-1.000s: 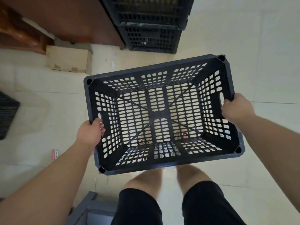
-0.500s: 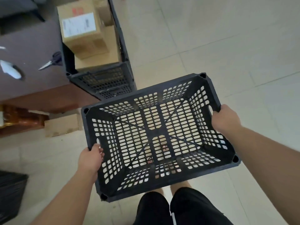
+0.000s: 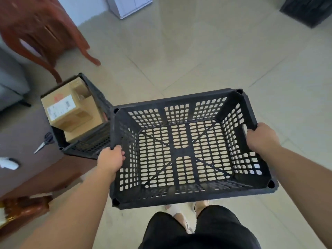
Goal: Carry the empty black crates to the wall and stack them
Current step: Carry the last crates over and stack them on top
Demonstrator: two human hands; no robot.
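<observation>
Holding an empty black crate (image 3: pixel 181 150) above the tiled floor (image 3: pixel 215 60), beside another crate (image 3: pixel 93 144) of cardboard boxes (image 3: pixel 66 112). Clasping its short ends with left hand (image 3: pixel 111 160) and right hand (image 3: pixel 260 139), each grip curled round the rim.

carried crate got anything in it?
No, the carried crate is empty: the floor shows through its slotted base, and the left hand and right hand grip its ends.
</observation>
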